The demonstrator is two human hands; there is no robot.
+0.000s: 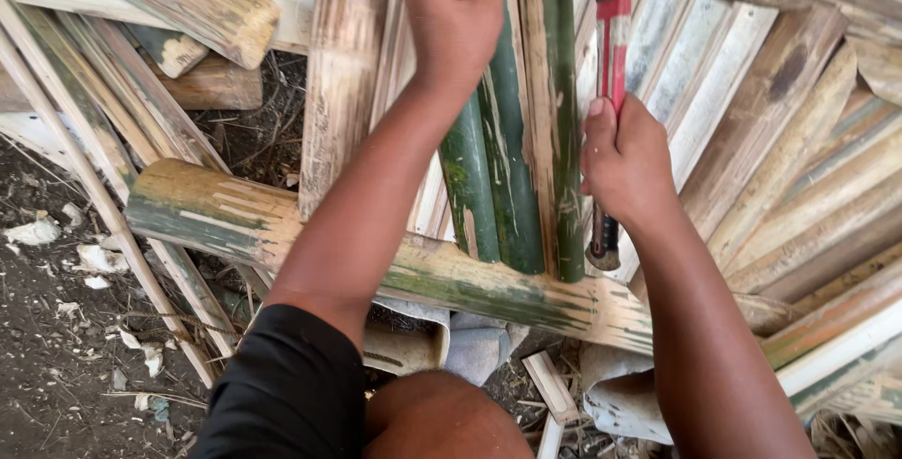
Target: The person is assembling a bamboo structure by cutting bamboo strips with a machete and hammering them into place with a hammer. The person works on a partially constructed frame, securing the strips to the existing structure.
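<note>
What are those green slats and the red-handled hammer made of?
The green slats look like split bamboo: glossy green skin, long fibres, pale scraped patches. The hammer in the right hand seems to have a dark metal head, a red painted shaft and a black grip, perhaps rubber.

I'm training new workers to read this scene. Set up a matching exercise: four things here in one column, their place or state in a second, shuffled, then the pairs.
Things
1. left hand
2. right hand
3. thick bamboo pole
4. green bamboo strips

Places or states
A. lying crosswise under the strips
B. gripping the red-handled hammer
C. pressed on the green strips near their top
D. running upright between the two hands

Pairs: 1-C, 2-B, 3-A, 4-D
</note>
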